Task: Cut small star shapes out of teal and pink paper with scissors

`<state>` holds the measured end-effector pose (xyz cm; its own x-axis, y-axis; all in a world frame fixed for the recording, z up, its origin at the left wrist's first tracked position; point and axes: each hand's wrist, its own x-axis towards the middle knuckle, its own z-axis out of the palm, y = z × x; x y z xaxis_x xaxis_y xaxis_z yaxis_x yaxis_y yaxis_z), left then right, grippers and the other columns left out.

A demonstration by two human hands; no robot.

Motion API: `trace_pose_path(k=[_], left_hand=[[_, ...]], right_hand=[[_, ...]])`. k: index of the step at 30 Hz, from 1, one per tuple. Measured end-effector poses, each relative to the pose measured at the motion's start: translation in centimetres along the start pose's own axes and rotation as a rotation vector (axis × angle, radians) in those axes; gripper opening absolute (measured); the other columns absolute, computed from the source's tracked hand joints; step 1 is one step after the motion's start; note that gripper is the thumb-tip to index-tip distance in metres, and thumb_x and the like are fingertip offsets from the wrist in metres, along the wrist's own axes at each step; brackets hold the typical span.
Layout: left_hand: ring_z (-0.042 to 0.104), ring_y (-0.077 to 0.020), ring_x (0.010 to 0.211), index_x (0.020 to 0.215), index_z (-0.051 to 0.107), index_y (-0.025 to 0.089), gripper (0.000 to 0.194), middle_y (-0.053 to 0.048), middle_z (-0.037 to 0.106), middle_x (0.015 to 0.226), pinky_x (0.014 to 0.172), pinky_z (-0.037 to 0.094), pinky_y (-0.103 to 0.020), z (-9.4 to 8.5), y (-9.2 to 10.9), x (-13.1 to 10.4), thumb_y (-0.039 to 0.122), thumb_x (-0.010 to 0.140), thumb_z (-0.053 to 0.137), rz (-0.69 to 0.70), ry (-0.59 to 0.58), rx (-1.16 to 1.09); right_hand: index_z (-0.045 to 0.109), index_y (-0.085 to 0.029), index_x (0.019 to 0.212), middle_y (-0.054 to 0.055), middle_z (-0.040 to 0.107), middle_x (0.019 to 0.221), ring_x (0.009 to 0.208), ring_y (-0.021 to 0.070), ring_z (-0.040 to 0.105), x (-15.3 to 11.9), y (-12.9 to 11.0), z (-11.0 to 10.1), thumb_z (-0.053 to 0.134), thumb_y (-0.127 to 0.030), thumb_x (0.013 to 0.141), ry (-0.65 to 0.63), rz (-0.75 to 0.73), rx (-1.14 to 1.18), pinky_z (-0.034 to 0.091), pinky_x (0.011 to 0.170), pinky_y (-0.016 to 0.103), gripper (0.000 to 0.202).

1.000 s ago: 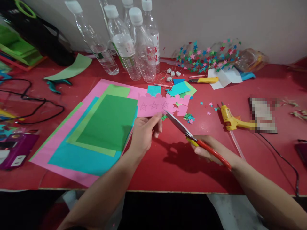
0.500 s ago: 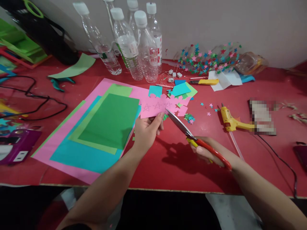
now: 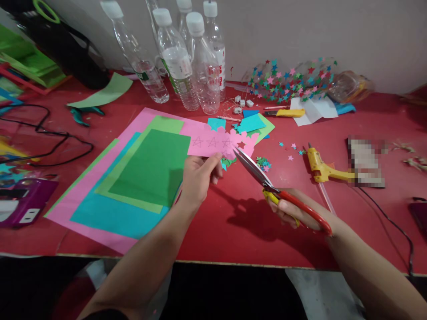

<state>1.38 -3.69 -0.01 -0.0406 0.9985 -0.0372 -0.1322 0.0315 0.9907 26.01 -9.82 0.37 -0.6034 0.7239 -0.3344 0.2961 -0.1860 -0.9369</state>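
My left hand (image 3: 202,173) pinches the lower edge of a pink paper strip (image 3: 204,150) between thumb and fingers. Three pencilled stars run along the strip, and its upper edge is notched; a star-shaped hole shows toward its right end. My right hand (image 3: 288,209) is closed round the red and yellow handles of a pair of scissors (image 3: 255,169). The blade tips are at the strip beside the rightmost drawn star; whether they touch the paper I cannot tell. Small cut paper stars (image 3: 264,163) lie in a pile behind the blades.
Stacked coloured sheets (image 3: 150,169) lie to the left. Clear plastic bottles (image 3: 203,66) stand at the back, near a star-covered bottle (image 3: 290,82) on its side. A yellow glue gun (image 3: 318,166) and a yellow cutter knife (image 3: 290,113) are on the right of the red table (image 3: 233,240).
My left hand has drawn the pink strip a little to the left. The scissors have shifted slightly right and down, and the strip's star-shaped hole shows more clearly.
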Motion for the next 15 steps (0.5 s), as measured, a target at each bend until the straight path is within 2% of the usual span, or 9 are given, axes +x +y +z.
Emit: trace_pose_path(k=[7, 15], left_hand=[[0.037, -0.0035, 0.032, 0.044, 0.054, 0.017, 0.038, 0.002, 0.05, 0.039, 0.034, 0.025, -0.019, 0.09, -0.13, 0.02, 0.028, 0.08, 0.055, -0.039, -0.057, -0.021], [0.038, -0.0035, 0.032, 0.044, 0.055, 0.017, 0.039, 0.002, 0.049, 0.038, 0.034, 0.025, -0.019, 0.0, -0.1, 0.05, 0.027, 0.081, 0.055, -0.026, -0.071, -0.026]], right_hand=[[0.045, -0.018, 0.078, -0.007, 0.042, 0.051, 0.041, 0.0068, 0.038, 0.3, -0.47, 0.11, 0.045, -0.064, 0.088, -0.001, 0.03, 0.002, 0.036, 0.046, 0.024, 0.047], [0.046, -0.018, 0.079, -0.007, 0.041, 0.052, 0.042, 0.0066, 0.038, 0.13, -0.83, 0.05, 0.045, -0.065, 0.088, -0.005, 0.053, -0.009, 0.034, 0.046, 0.024, 0.048]])
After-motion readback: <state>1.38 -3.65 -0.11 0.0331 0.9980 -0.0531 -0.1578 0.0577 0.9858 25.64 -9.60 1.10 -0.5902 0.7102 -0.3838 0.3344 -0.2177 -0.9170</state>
